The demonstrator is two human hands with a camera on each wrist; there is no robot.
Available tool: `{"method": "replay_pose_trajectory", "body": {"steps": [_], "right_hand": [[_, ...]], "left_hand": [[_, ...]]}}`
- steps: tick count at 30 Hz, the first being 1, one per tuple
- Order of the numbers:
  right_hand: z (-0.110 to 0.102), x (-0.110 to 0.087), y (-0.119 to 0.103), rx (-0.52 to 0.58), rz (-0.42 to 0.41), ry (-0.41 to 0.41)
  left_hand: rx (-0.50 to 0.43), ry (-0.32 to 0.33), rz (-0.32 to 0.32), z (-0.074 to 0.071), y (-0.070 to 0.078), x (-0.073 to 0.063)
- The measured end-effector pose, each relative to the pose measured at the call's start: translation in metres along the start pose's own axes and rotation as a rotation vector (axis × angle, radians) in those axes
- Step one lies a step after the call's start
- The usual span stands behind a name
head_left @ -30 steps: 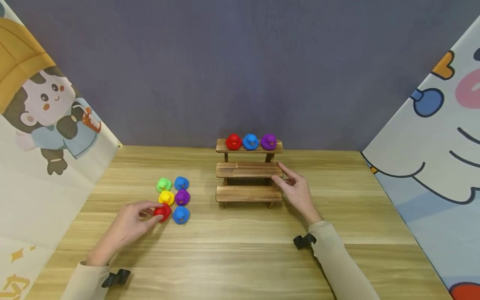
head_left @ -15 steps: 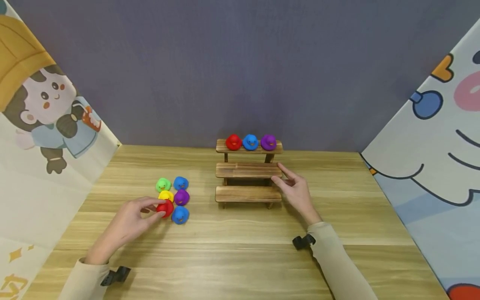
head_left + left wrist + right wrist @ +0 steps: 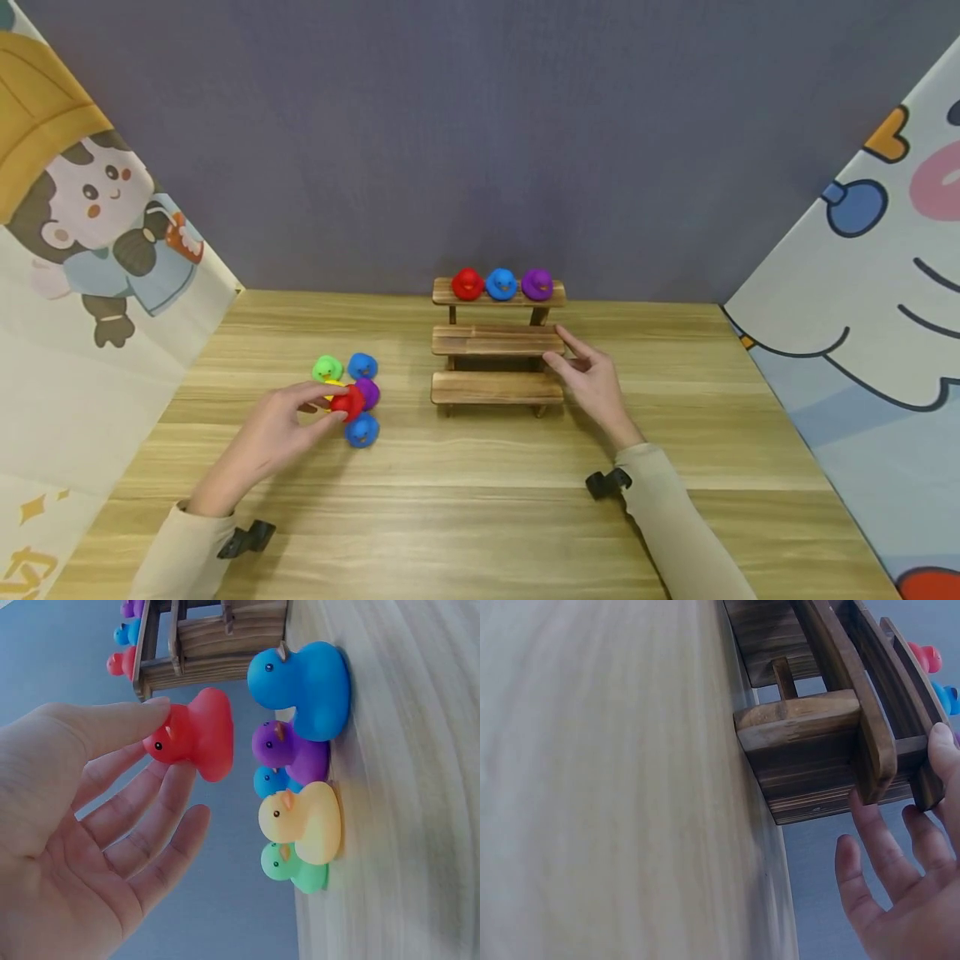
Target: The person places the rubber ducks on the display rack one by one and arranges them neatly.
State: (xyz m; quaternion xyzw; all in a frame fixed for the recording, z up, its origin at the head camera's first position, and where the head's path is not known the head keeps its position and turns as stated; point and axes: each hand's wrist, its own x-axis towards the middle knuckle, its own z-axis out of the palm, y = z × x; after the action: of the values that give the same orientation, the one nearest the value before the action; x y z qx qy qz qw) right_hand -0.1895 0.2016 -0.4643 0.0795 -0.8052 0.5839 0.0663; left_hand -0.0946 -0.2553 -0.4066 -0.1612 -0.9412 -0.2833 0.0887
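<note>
My left hand (image 3: 273, 429) pinches a red rubber duck (image 3: 202, 735) by its head between thumb and fingers. In the left wrist view the duck is held clear of the table, its base facing the ducks standing there. These are a green duck (image 3: 327, 368), a yellow duck (image 3: 300, 821), a purple duck (image 3: 367, 393) and two blue ducks (image 3: 362, 431) (image 3: 362, 366). My right hand (image 3: 596, 387) holds the right end of the middle step of a three-tier wooden stand (image 3: 495, 387), thumb at the front edge and index finger at the back.
On the stand's top step sit a red duck (image 3: 467, 284), a blue duck (image 3: 501, 284) and a purple duck (image 3: 537, 284) in a row. A grey wall (image 3: 480, 150) rises behind the wooden table (image 3: 480, 500), with cartoon-printed panels at both sides.
My left hand has lifted the red duck from the front of the left column and moved it right and away from me, over the yellow and purple ducks. My right hand has stayed put.
</note>
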Motion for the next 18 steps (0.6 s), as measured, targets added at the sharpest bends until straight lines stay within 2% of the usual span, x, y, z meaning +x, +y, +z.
{"method": "replay_pose_trajectory", "body": {"steps": [6, 18], "right_hand": [[0.0, -0.001, -0.001, 0.001, 0.004, 0.003], [0.0, 0.0, 0.0, 0.001, 0.001, 0.001]], "left_hand": [[-0.031, -0.014, -0.028, 0.0, 0.005, 0.008], [-0.064, -0.021, -0.016, 0.007, 0.015, 0.021]]}}
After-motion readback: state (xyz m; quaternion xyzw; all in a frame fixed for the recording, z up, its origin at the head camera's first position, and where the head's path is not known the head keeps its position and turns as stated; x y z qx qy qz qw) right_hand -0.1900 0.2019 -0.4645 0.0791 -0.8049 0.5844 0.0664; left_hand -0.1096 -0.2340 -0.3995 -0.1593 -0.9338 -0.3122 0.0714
